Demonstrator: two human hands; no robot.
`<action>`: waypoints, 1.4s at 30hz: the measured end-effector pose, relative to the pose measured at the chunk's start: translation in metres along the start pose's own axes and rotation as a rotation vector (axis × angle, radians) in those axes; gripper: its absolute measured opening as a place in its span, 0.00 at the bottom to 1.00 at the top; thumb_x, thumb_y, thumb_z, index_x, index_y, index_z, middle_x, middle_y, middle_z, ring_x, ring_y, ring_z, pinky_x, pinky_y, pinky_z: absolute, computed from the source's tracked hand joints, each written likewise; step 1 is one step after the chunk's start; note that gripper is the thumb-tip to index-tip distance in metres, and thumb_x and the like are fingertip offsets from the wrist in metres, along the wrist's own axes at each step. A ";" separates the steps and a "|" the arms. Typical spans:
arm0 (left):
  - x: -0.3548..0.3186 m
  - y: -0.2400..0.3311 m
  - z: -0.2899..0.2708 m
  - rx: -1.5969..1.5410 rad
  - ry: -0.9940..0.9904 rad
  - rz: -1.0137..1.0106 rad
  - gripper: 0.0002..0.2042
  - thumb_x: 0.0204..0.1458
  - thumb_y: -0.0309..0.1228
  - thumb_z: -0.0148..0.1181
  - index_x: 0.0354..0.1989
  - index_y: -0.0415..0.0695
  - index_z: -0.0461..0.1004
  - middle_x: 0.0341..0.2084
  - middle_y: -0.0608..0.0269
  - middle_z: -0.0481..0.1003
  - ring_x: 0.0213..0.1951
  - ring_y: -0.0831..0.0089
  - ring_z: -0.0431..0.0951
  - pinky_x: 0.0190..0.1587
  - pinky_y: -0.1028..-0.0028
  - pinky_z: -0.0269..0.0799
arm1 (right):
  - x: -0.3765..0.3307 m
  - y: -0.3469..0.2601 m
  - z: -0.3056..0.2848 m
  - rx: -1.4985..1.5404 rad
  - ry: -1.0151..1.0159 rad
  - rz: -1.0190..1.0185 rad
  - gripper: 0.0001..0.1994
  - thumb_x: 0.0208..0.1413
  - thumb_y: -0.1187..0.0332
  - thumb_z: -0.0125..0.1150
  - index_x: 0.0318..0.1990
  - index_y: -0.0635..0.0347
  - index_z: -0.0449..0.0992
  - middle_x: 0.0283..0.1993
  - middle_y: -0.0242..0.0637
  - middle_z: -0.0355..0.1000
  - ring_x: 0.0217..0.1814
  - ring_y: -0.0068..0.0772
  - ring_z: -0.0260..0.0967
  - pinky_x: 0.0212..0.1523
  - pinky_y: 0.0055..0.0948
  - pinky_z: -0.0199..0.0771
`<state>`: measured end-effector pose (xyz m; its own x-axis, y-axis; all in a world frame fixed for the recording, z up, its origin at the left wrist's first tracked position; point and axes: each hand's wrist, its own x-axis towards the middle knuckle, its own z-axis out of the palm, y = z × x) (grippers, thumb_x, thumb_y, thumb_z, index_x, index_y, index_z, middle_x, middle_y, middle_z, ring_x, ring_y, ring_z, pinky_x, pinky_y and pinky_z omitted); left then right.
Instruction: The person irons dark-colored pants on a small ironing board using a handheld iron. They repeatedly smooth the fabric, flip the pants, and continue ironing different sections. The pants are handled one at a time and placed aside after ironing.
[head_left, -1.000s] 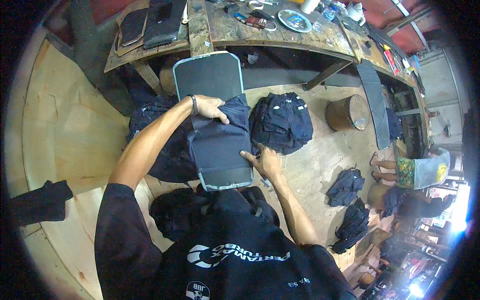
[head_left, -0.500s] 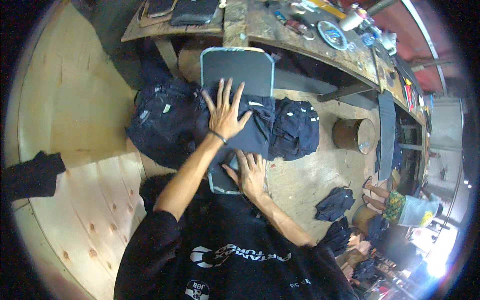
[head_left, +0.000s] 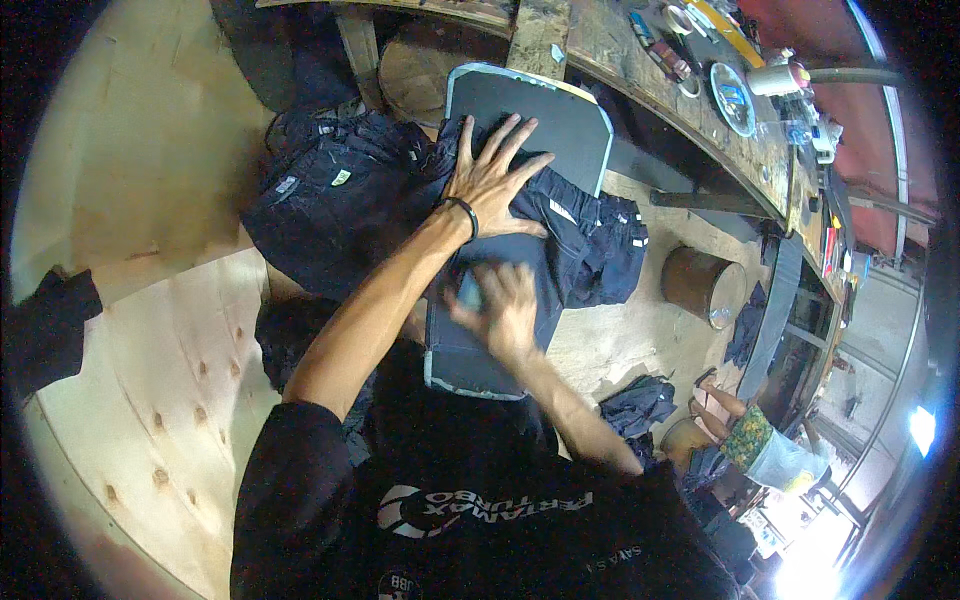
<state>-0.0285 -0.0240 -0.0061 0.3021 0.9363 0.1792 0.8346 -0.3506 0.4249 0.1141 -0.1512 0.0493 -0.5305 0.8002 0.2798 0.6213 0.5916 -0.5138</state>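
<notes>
A long dark board [head_left: 565, 115] with a pale blue edge runs from my body toward the workbench. Dark shorts [head_left: 525, 255] are drawn over its middle, their waistband bunched at an angle. My left hand [head_left: 492, 185] lies spread across the top of the shorts, its fingertips on the bare board. Nearer to me, my right hand [head_left: 510, 310] is blurred by motion over the cloth. Its fingers curl around a small blue-grey object [head_left: 469, 290], whose kind I cannot make out. More dark garments [head_left: 325, 195] are heaped at the left of the board.
A worn wooden workbench [head_left: 600, 55] crosses the far side, with a blue-rimmed dish [head_left: 733, 100] and bottles on it. At the right stand a round brown drum [head_left: 703, 287] and a dark cloth pile [head_left: 640, 402]. Another person [head_left: 770, 455] is farther right.
My view has shifted, so the board sits farther right and tilts. My left hand is now turned rightward, and the shorts' waistband slants more. My right hand has lifted slightly and moves quickly.
</notes>
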 end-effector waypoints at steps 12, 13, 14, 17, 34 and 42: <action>0.001 0.001 -0.001 -0.043 -0.037 -0.074 0.58 0.29 0.71 0.77 0.75 0.61 0.67 0.83 0.47 0.44 0.84 0.48 0.41 0.79 0.29 0.28 | -0.064 0.028 0.006 0.131 -0.239 0.044 0.25 0.41 0.55 0.84 0.46 0.57 0.83 0.42 0.39 0.77 0.47 0.47 0.73 0.52 0.50 0.75; 0.001 0.003 -0.002 -0.002 0.027 -0.057 0.57 0.30 0.71 0.77 0.75 0.61 0.68 0.83 0.48 0.44 0.84 0.48 0.41 0.79 0.30 0.28 | -0.062 0.027 0.001 0.191 -0.218 -0.056 0.23 0.42 0.60 0.84 0.45 0.57 0.82 0.40 0.38 0.78 0.44 0.44 0.75 0.50 0.47 0.76; 0.002 0.002 -0.003 -0.004 0.028 -0.052 0.57 0.30 0.71 0.77 0.74 0.61 0.68 0.83 0.48 0.45 0.84 0.48 0.41 0.79 0.30 0.28 | -0.064 0.023 -0.003 0.092 -0.161 0.066 0.22 0.42 0.58 0.84 0.43 0.56 0.82 0.39 0.38 0.76 0.44 0.46 0.74 0.48 0.49 0.74; -0.001 0.005 -0.002 -0.037 0.035 -0.070 0.56 0.30 0.71 0.77 0.74 0.62 0.69 0.83 0.50 0.46 0.83 0.49 0.43 0.79 0.30 0.29 | -0.057 0.018 -0.016 -0.098 -0.094 0.229 0.23 0.42 0.62 0.85 0.46 0.56 0.82 0.43 0.38 0.77 0.45 0.45 0.74 0.47 0.50 0.77; -0.080 0.068 -0.014 0.063 0.234 -0.450 0.48 0.54 0.59 0.70 0.80 0.52 0.58 0.82 0.41 0.44 0.82 0.40 0.41 0.71 0.16 0.38 | -0.018 0.058 -0.047 0.142 0.206 0.225 0.29 0.49 0.55 0.83 0.52 0.65 0.79 0.52 0.51 0.77 0.53 0.57 0.75 0.58 0.51 0.72; -0.291 0.092 0.013 -0.316 -0.158 -0.764 0.31 0.70 0.39 0.53 0.78 0.39 0.58 0.72 0.31 0.64 0.72 0.34 0.66 0.74 0.44 0.58 | -0.041 0.005 0.047 0.009 -0.158 0.215 0.41 0.37 0.37 0.84 0.51 0.61 0.83 0.62 0.51 0.76 0.82 0.73 0.54 0.77 0.87 0.30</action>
<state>-0.0336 -0.3288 -0.0309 -0.2135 0.9021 -0.3750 0.6743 0.4138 0.6116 0.1121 -0.1853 -0.0029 -0.4708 0.8816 0.0333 0.7249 0.4080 -0.5550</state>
